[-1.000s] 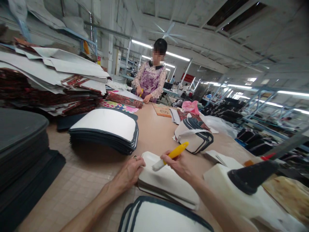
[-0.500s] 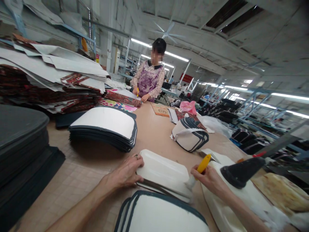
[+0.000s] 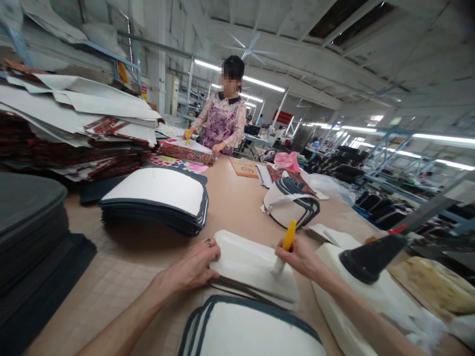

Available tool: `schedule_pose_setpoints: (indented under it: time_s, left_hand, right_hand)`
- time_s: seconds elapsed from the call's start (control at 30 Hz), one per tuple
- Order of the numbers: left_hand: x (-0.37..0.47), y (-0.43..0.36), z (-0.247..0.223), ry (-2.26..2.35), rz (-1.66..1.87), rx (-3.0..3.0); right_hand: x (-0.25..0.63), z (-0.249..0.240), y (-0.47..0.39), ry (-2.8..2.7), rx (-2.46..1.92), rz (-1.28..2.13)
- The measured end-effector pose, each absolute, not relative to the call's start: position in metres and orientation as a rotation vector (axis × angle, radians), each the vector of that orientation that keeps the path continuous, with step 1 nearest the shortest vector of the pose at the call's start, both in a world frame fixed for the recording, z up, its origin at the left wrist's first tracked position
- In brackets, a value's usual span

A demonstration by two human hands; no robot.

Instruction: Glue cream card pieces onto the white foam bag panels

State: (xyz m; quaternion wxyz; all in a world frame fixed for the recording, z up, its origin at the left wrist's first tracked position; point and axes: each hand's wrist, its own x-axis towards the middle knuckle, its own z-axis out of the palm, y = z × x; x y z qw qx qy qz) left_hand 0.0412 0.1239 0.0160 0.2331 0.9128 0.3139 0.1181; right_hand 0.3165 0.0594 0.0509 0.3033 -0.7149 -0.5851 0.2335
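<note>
My left hand (image 3: pixel 200 262) pinches the left edge of a white rounded panel (image 3: pixel 245 259), which lies on a thin stack on the table. In my right hand (image 3: pixel 297 254) is a brush with a yellow handle (image 3: pixel 289 235); its pale bristles (image 3: pixel 277 267) touch the panel's right part. Just in front of me lies a pile of white panels with dark borders (image 3: pixel 256 329). Beyond my left hand rests a taller stack of the same kind (image 3: pixel 156 193).
Dark round-edged pieces (image 3: pixel 31 212) are piled at left, below heaped sheets (image 3: pixel 111 104). A white container with a black cone-shaped spout (image 3: pixel 371 257) lies at right, near a curled bundle of panels (image 3: pixel 291 202). Across the table (image 3: pixel 233 198), a co-worker (image 3: pixel 226 113) holds another yellow-handled brush.
My right hand has moved the brush leftward from the panel's right edge onto its surface, with the handle now more upright. My left hand keeps its place. The co-worker's brush hand has shifted left.
</note>
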Motion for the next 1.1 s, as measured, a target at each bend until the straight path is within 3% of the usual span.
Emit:
schedule_pose_setpoints:
  time_s: [0.3,0.5,0.73,0.9,1.1]
  left_hand:
    - [0.039,0.125,0.020,0.800,0.291,2.573]
    - [0.040,0.127,0.033,0.765,0.267,2.611]
    - [0.047,0.128,0.026,0.807,0.341,2.699]
    - [0.045,0.135,0.021,0.862,0.491,2.588]
    - [0.046,0.151,0.016,0.818,0.690,2.423]
  right_hand:
    - [0.331,0.040,0.092,-1.474,-1.877,0.560]
    - [0.360,0.057,0.048,-1.353,-1.933,0.437]
    - [0.317,0.060,0.011,-1.588,-1.681,0.724]
    - [0.328,0.036,-0.011,-1.956,-1.800,0.419]
    - [0.360,0.011,-0.003,-1.853,-1.888,0.089]
